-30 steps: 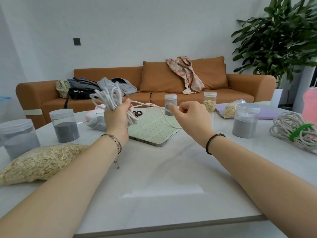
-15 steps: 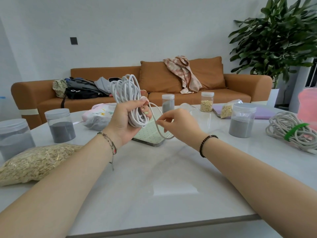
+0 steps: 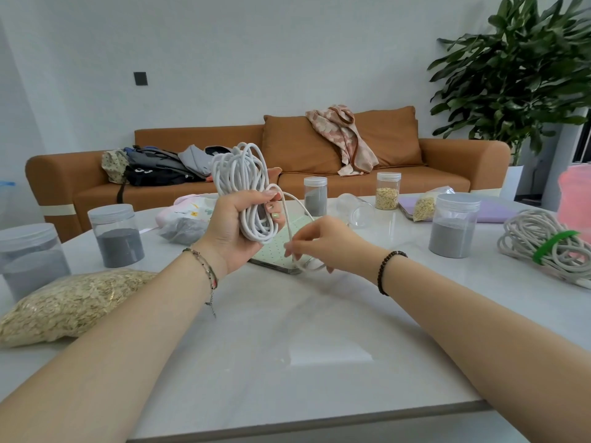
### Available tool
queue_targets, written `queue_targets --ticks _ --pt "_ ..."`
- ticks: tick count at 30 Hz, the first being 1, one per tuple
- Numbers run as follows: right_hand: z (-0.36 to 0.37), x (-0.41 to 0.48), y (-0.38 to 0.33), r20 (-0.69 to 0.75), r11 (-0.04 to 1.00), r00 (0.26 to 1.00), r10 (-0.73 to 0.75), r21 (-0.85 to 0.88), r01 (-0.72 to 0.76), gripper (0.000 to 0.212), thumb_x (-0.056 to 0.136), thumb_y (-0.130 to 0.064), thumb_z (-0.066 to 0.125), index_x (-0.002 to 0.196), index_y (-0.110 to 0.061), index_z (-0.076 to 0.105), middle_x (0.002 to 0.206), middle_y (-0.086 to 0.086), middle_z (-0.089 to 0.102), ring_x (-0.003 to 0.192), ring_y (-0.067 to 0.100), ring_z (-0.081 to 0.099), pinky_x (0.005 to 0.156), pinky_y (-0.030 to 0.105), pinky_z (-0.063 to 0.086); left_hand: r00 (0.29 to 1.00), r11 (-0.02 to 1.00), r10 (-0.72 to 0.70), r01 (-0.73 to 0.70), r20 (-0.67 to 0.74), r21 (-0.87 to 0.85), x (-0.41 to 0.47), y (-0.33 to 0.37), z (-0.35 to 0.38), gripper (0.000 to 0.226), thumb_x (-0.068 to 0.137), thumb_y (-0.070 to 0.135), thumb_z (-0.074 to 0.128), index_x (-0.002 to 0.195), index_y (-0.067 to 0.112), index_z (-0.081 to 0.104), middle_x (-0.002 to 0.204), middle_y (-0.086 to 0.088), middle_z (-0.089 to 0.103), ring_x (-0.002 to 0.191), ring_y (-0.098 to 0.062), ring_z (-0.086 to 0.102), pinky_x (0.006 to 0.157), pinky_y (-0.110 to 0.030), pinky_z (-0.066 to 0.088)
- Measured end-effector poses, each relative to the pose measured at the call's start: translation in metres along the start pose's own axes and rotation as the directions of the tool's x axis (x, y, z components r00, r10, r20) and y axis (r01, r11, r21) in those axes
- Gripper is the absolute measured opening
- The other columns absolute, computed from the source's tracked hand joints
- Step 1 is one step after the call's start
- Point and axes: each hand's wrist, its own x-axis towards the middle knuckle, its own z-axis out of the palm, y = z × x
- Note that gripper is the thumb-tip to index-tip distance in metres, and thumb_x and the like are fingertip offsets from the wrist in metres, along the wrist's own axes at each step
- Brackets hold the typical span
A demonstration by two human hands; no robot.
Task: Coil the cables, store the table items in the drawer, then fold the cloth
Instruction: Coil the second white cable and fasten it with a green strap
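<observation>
Fingers [image 3: 256,198] of the left hand [image 3: 232,228] curled round the waist of a white cable [image 3: 241,174], wound into upright loops above the table [image 3: 319,330], most likely so the turns could not spring apart while the end was dealt with. A loose tail [image 3: 287,223] ran from those loops down in a curve to the right hand [image 3: 326,247], whose fingertips pinched it low, just over a green dotted tablet case [image 3: 275,255]. That hold looked meant for wrapping the tail round the bundle, so I judged this cable nearly coiled but not yet secured. Well off to the right lay a grey cable bundle [image 3: 537,241] cinched with a green tie [image 3: 555,246], seemingly finished. Storing had not begun, by the look of it: a jar of grey powder [image 3: 120,241] stood to the left, a second powder jar [image 3: 454,228] to the right, a jar of oats [image 3: 388,190] farther back, an empty clear jar [image 3: 356,207] on its side just behind the right hand, and a bag of oats [image 3: 67,302] sprawled at the near left. A pink printed cloth [image 3: 188,207] lay bunched beyond the left hand, unfolded. No drawer showed anywhere. The case and the tipped jar sat closest beneath the work, so a swinging tail could snag or nudge them. Past the table stood a brown sofa [image 3: 319,174] strewn with clothes and a leafy plant [image 3: 527,75].
</observation>
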Motion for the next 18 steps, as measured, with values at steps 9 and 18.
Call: queue_targets --ticks 9,18 --pt "-0.009 0.006 0.009 -0.428 0.967 0.876 -0.220 0.025 0.254 0.023 0.106 -0.024 0.044 0.084 -0.018 0.048 0.060 0.001 0.060 0.048 0.010 0.043 0.047 0.029 0.036 0.995 0.982 0.019 -0.001 -0.094 0.191 -0.001 -0.005 0.000 0.026 0.087 -0.005 0.052 0.088 0.012 0.073 0.077 -0.005 0.054 0.062 -0.011 0.048 0.058 -0.023 0.048" --pt "-0.007 0.009 0.012 -0.386 0.941 0.860 -0.334 -0.084 0.327 0.026 0.105 -0.026 0.047 0.080 -0.020 0.048 0.054 -0.016 0.048 0.049 0.011 0.036 0.051 0.030 0.032 0.992 0.900 -0.029 0.080 -0.123 0.429 -0.004 -0.009 -0.001 0.022 0.081 0.002 0.067 0.101 0.011 0.071 0.081 -0.003 0.061 0.068 -0.011 0.056 0.065 -0.025 0.054"
